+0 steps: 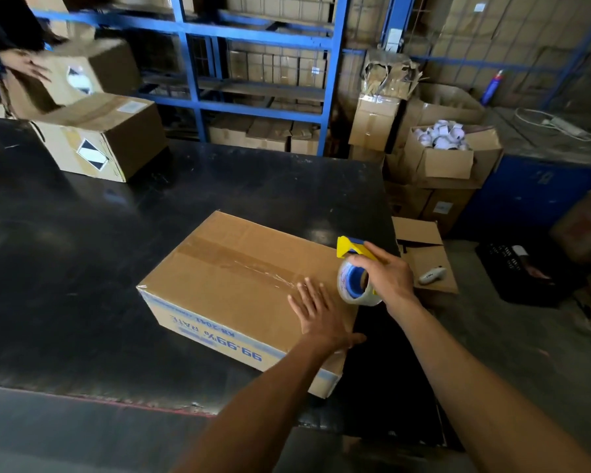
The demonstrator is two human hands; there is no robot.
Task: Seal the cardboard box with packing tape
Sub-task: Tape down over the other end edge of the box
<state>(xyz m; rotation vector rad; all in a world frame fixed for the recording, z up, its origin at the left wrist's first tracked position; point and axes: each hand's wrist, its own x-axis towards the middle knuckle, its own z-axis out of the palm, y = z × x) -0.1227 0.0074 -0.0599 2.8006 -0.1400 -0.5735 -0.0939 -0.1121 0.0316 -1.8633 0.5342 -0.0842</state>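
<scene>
Head view: a brown cardboard box lies on the black table, its taped seam running away leftward. The left hand is pressed flat, fingers spread, at the seam's near end; the clear tape dispenser is gripped just beside by the right hand.

Dim, soft light; edges bowed (wide lens); glare on table.

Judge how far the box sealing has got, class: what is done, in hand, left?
Done: the cardboard box is closed, with clear tape along its top seam. In hand: the left hand presses flat at the near end; the right hand grips the tape dispenser past that edge. Left: probably cutting the tape and smoothing the end down.
</scene>
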